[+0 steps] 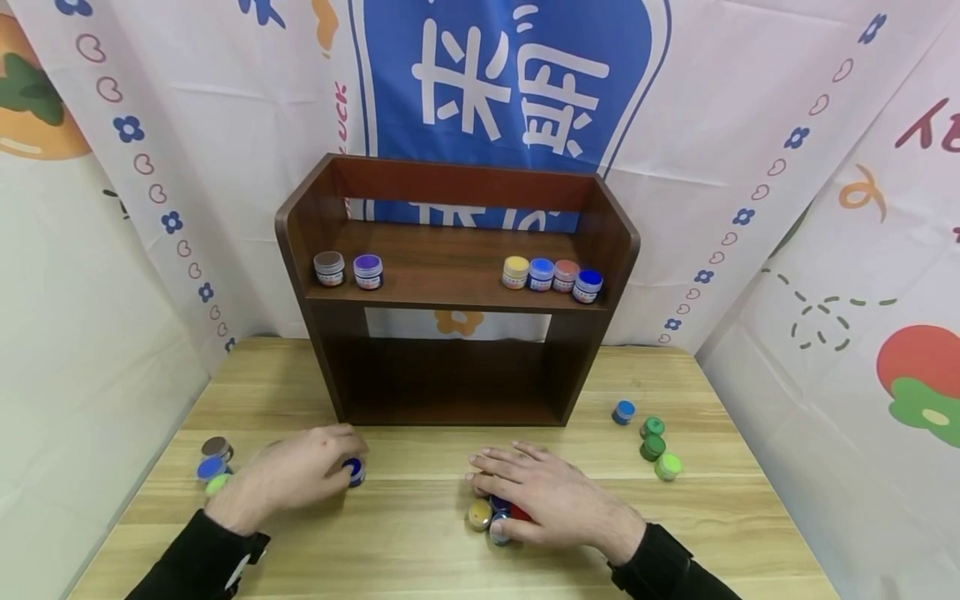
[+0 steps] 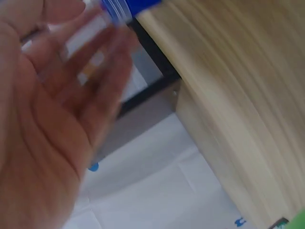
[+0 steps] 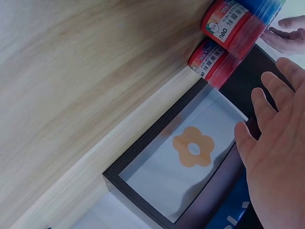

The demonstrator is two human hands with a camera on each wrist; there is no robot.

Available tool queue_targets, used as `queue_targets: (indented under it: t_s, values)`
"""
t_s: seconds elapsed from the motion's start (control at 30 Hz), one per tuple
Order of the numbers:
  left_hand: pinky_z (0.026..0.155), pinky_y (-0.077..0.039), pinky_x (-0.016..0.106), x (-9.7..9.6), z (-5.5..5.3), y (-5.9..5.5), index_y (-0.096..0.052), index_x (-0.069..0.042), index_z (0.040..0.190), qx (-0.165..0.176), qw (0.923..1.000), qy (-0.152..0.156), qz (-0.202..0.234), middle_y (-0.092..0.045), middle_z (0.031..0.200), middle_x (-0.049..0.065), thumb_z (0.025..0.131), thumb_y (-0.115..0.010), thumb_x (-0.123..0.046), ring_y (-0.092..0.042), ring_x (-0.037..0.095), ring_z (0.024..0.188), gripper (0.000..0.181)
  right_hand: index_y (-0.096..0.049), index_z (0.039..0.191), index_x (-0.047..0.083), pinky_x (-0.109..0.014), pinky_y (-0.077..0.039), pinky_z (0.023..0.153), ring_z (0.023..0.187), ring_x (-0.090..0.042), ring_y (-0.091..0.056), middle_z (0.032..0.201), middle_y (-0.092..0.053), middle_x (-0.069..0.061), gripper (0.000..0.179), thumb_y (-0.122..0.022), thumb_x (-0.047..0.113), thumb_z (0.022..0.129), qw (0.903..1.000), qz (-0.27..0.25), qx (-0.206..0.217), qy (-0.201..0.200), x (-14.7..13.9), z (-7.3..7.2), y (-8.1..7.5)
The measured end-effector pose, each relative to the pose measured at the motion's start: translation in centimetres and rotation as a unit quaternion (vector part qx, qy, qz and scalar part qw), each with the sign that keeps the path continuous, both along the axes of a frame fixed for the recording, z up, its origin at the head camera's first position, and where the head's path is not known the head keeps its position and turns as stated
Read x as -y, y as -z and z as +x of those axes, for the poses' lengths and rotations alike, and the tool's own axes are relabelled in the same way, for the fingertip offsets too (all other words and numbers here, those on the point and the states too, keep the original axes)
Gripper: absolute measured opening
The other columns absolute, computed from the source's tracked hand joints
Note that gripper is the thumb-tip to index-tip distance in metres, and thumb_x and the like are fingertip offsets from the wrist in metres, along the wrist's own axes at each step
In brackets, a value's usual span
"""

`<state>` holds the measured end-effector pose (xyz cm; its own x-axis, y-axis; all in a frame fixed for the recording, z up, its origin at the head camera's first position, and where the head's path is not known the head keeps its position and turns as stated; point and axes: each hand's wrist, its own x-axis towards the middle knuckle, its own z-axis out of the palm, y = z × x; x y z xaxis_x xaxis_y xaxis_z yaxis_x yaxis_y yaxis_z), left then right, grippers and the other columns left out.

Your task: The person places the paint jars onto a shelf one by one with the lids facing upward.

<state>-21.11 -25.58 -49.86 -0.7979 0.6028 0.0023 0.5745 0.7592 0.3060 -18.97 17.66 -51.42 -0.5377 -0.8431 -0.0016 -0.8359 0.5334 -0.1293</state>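
Note:
In the head view my left hand [image 1: 303,471] is at the left of the table, thumb and fingertips around a dark blue paint jar [image 1: 355,472]. The left wrist view has that blue jar [image 2: 128,8] at the fingertips, partly cut off by the frame and blurred. My right hand [image 1: 551,496] lies palm down over a cluster of paint jars, fingers extended. From under it show a yellow jar [image 1: 480,515], a blue jar [image 1: 500,530] and a bit of red; the palm hides the others. Red jars [image 3: 226,26] stand beside this hand in the right wrist view.
A brown two-tier shelf [image 1: 457,300] stands at the back. On its upper tier are a grey-brown jar [image 1: 329,269], a purple jar [image 1: 368,272] and several jars at right, including a yellow jar [image 1: 515,272]. Jars also stand at table left [image 1: 217,448] and right, including a light green jar [image 1: 668,467].

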Motion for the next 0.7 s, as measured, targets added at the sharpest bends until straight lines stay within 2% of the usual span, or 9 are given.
queue_targets:
  t_s: [0.13, 0.2, 0.27, 0.37, 0.47, 0.57, 0.7]
  values:
    - [0.083, -0.074, 0.041, -0.8, 0.4, 0.1, -0.084, -0.011, 0.123, -0.017, 0.9971, -0.072, -0.015, -0.082, 0.117, 0.003, 0.106, -0.087, -0.025, -0.081, 0.018, 0.099, 0.022, -0.048, 0.181, 0.029, -0.059, -0.042, 0.145, 0.179, -0.018, -0.041, 0.192, -0.042, 0.008, 0.069, -0.047, 0.066, 0.122, 1.0000, 0.001, 0.001, 0.001, 0.0, 0.0, 0.0]
    - [0.071, -0.068, 0.035, -1.1, 0.5, 0.2, -0.082, -0.014, 0.113, -0.010, 0.9952, -0.095, -0.022, -0.078, 0.104, -0.002, 0.106, -0.089, -0.030, -0.074, 0.011, 0.087, 0.020, -0.048, 0.181, 0.029, -0.059, -0.042, 0.145, 0.179, -0.019, -0.041, 0.192, -0.042, 0.008, 0.069, -0.047, 0.066, 0.122, 1.0000, 0.002, 0.000, 0.000, 0.0, 0.0, 0.0]
    - [0.063, -0.059, 0.029, -1.3, 0.6, 0.2, -0.079, -0.016, 0.106, 0.002, 0.9943, -0.104, -0.023, -0.073, 0.094, -0.006, 0.105, -0.091, -0.032, -0.066, 0.006, 0.078, 0.020, -0.048, 0.181, 0.028, -0.059, -0.042, 0.145, 0.179, -0.019, -0.041, 0.192, -0.041, 0.008, 0.069, -0.047, 0.066, 0.122, 1.0000, 0.002, -0.001, -0.001, 0.0, 0.0, 0.0]
    - [0.058, -0.051, 0.023, -1.5, 0.7, 0.2, -0.076, -0.018, 0.101, 0.020, 0.9946, -0.100, -0.022, -0.067, 0.088, -0.009, 0.103, -0.093, -0.032, -0.059, 0.003, 0.073, 0.022, -0.048, 0.181, 0.028, -0.059, -0.042, 0.145, 0.179, -0.019, -0.041, 0.192, -0.041, 0.008, 0.069, -0.047, 0.066, 0.123, 1.0000, 0.001, 0.001, -0.001, 0.0, 0.0, 0.0]
    - [0.065, -0.061, 0.024, -1.4, 0.5, 0.1, -0.080, -0.016, 0.107, 0.011, 0.9967, -0.075, -0.028, -0.076, 0.095, -0.006, 0.101, -0.095, -0.027, -0.067, 0.004, 0.078, 0.019, -0.048, 0.181, 0.029, -0.059, -0.042, 0.145, 0.179, -0.019, -0.041, 0.192, -0.041, 0.008, 0.069, -0.047, 0.065, 0.123, 1.0000, 0.001, 0.005, 0.000, 0.0, 0.1, 0.0]
    - [0.078, -0.072, 0.034, -1.4, 0.3, 0.0, -0.085, -0.014, 0.114, -0.003, 0.9983, -0.047, -0.036, -0.083, 0.109, 0.002, 0.099, -0.097, -0.020, -0.080, 0.014, 0.091, 0.020, -0.048, 0.181, 0.029, -0.059, -0.042, 0.145, 0.179, -0.018, -0.041, 0.192, -0.041, 0.009, 0.068, -0.047, 0.065, 0.123, 1.0000, 0.002, 0.009, 0.003, 0.0, 0.1, 0.0]
    - [0.086, -0.075, 0.043, -1.2, 0.2, -0.1, -0.087, -0.014, 0.118, -0.009, 0.9993, -0.017, -0.031, -0.085, 0.118, 0.005, 0.095, -0.097, -0.009, -0.083, 0.022, 0.102, 0.025, -0.049, 0.180, 0.030, -0.059, -0.042, 0.145, 0.179, -0.018, -0.041, 0.191, -0.041, 0.009, 0.068, -0.048, 0.065, 0.123, 1.0000, 0.003, 0.008, 0.004, 0.0, 0.1, 0.1]
